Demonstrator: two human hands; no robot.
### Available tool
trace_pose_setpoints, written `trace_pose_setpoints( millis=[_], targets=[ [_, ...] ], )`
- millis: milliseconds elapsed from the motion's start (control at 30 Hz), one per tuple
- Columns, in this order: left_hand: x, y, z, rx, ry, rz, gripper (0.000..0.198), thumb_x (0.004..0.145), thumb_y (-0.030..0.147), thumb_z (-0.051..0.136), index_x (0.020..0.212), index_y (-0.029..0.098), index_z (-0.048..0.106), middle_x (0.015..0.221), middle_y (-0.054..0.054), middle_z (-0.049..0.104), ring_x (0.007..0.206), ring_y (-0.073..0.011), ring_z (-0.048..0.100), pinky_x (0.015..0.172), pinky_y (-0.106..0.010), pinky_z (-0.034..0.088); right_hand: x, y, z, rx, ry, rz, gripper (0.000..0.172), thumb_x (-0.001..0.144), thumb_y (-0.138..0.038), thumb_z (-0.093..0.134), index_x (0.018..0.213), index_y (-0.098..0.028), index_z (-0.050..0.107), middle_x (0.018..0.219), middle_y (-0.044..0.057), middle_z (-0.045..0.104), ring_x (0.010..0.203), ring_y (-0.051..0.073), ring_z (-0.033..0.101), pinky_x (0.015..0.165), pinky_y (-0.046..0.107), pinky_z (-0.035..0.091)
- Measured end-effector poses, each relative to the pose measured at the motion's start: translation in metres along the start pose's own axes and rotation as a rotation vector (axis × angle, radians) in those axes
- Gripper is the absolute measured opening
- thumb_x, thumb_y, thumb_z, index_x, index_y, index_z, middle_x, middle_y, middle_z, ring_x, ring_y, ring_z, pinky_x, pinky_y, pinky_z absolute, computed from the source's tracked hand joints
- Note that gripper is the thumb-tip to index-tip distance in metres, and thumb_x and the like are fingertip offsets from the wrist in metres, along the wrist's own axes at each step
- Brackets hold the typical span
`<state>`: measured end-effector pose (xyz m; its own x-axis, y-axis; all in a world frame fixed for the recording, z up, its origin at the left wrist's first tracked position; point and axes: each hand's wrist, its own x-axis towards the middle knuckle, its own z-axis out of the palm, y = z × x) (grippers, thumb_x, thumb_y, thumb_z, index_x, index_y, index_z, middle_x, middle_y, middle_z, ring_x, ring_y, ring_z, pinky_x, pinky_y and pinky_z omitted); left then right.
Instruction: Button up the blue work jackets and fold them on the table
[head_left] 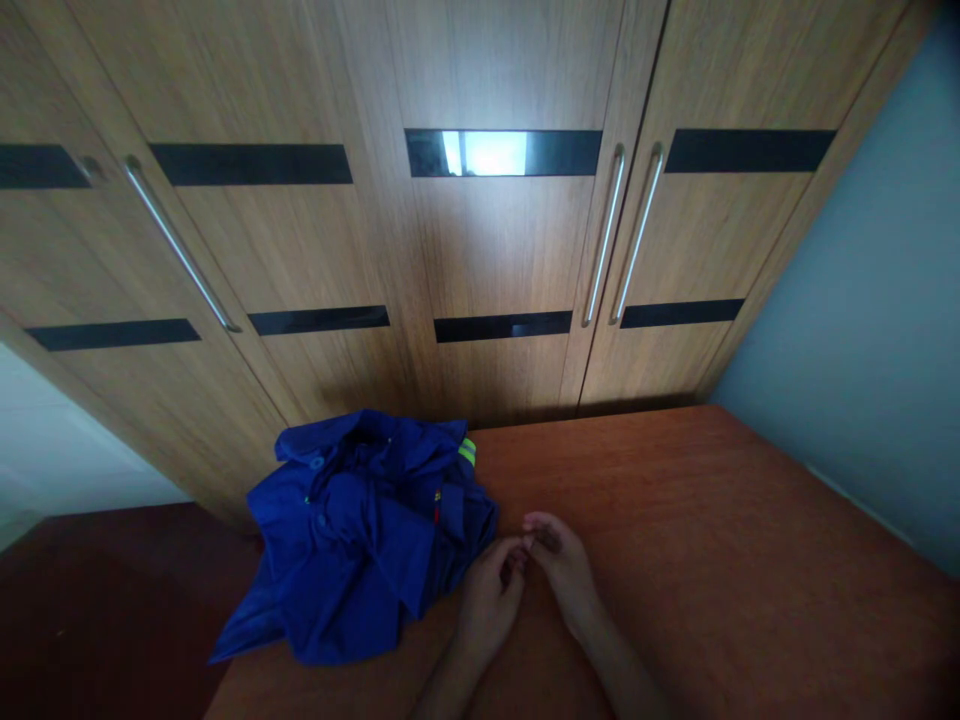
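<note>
My left hand [491, 592] is over the table just right of a crumpled blue garment [352, 540]. Its fingers are loosely curled in, with the thumb bent toward them. My right hand [561, 562] is beside it, its fingers also curled, and the fingertips of both hands meet. No object shows between them. The garment lies in a loose heap with folds, buttons, a small red tag and a yellow-green reflective strip [467, 451] at its right edge. One corner hangs toward the table's left side.
A reddish-brown wooden table [712, 560] extends to the right, up to a blue-grey wall [855, 330]. Behind it stands a wooden wardrobe [495, 240] with dark inlaid strips and long metal handles [604, 235]. Dark red floor [97, 610] shows at the lower left.
</note>
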<state>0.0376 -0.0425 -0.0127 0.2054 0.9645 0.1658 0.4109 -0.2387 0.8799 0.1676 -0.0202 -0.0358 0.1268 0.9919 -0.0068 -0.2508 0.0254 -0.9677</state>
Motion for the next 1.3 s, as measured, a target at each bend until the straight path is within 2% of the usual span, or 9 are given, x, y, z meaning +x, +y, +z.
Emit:
trace_pose_setpoints(
  millis=[200,500,1100,1300],
  targets=[
    [0.0013,-0.0005,-0.0004,0.02,-0.004,-0.009,0.025,0.086,0.019,0.045,0.1,0.019,0.065,0.094,-0.006,0.069,0.088,-0.019,0.063,0.081,-0.029,0.047,-0.0001,-0.0018,-0.0007,-0.011,-0.01,0.006,0.024,0.068,-0.036,0.074,0.086,-0.02,0.071,0.091,0.007,0.071,0.091,0.024,0.064,0.084,0.036,0.048],
    [0.0008,-0.0011,-0.0002,-0.016,-0.003,-0.001,0.027,0.086,0.018,0.045,0.105,0.02,0.064,0.098,-0.006,0.069,0.09,-0.0189,0.063,0.083,-0.03,0.047,0.0,-0.0045,0.0005,0.101,0.027,0.08,0.03,0.065,-0.039,0.077,0.086,-0.019,0.07,0.088,0.007,0.071,0.079,0.021,0.064,0.072,0.032,0.051],
    [0.0011,0.0,0.0003,-0.004,0.01,-0.017,0.023,0.085,0.019,0.045,0.098,0.02,0.064,0.095,-0.006,0.069,0.088,-0.0197,0.063,0.08,-0.03,0.047,0.0001,-0.003,-0.0001,0.089,-0.007,0.108,0.037,0.07,-0.052,0.072,0.087,-0.018,0.07,0.087,0.008,0.07,0.079,0.021,0.064,0.071,0.032,0.051],
    [0.001,0.0005,-0.0004,0.014,0.004,-0.001,0.021,0.083,0.015,0.046,0.092,0.02,0.064,0.091,-0.005,0.069,0.086,-0.0191,0.063,0.078,-0.028,0.046,-0.0014,-0.0051,0.0008,0.089,-0.039,0.128,0.033,0.073,-0.05,0.071,0.086,-0.019,0.07,0.078,0.004,0.068,0.069,0.017,0.061,0.064,0.027,0.048]
  ],
)
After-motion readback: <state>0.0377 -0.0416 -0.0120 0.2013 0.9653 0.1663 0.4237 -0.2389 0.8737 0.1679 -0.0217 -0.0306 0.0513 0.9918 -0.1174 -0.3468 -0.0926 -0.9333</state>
